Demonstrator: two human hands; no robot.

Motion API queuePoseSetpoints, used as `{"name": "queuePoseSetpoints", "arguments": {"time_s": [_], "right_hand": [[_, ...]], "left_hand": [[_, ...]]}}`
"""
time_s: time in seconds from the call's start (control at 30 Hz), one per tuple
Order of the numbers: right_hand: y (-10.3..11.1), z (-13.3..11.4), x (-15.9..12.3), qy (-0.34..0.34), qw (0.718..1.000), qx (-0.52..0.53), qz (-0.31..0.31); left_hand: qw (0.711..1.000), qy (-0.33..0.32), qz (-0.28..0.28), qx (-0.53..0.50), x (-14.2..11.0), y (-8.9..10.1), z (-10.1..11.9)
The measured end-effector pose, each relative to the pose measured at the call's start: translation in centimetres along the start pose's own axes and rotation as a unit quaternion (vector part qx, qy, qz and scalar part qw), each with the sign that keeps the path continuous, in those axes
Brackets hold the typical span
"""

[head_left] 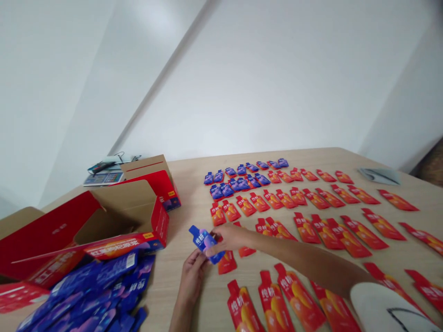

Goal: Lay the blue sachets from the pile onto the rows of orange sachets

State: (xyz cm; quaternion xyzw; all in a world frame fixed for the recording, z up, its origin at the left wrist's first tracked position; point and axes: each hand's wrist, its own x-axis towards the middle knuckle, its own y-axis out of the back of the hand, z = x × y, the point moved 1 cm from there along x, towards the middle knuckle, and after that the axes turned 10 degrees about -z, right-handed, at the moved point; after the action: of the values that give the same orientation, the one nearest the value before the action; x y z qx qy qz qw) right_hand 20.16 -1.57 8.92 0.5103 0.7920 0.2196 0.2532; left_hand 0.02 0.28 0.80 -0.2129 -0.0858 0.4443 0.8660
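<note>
A blue bottle-shaped pouch point(201, 240) with white lettering is held above the table, its neck pointing up and to the left. My right hand point(226, 237) grips it from the right, thumb across its front. My left hand point(193, 274) is closed at its lower left edge, fingertips pinching there. Just beneath the hands lies a red-orange pouch point(227, 263), partly covered. More red pouches point(272, 299) lie in rows under and around my right forearm. A heap of blue pouches point(100, 295) lies to the left of my left hand.
An open red carton point(161, 226) stands at the left, with another red carton point(169, 184) behind it. Rows of small blue pouches point(241, 169) lie towards the back. Electronic scales point(104, 178) sit at the far left, and a pale flat packet point(379, 176) at the far right.
</note>
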Motion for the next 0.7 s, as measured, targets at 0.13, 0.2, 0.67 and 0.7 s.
{"name": "queuePoseSetpoints", "arguments": {"time_s": [0.13, 0.2, 0.67, 0.7], "right_hand": [[-0.6, 1.3, -0.1, -0.004, 0.999, -0.028, -0.026], [-0.2, 1.8, 0.1, 0.002, 0.999, -0.024, -0.033], [17.5, 13.5, -11.4, -0.095, 0.909, 0.326, 0.24], [18.6, 14.7, -12.2, -0.105, 0.892, 0.336, 0.283]], "left_hand": [[0.998, 0.014, 0.037, -0.046, 0.1, -0.3, -0.1], [0.996, 0.023, 0.054, -0.062, 0.1, -0.4, -0.3], [0.994, 0.072, 0.063, 0.046, -0.2, -0.4, -0.6], [0.994, 0.076, 0.066, 0.051, -0.2, -0.3, -0.7]]}}
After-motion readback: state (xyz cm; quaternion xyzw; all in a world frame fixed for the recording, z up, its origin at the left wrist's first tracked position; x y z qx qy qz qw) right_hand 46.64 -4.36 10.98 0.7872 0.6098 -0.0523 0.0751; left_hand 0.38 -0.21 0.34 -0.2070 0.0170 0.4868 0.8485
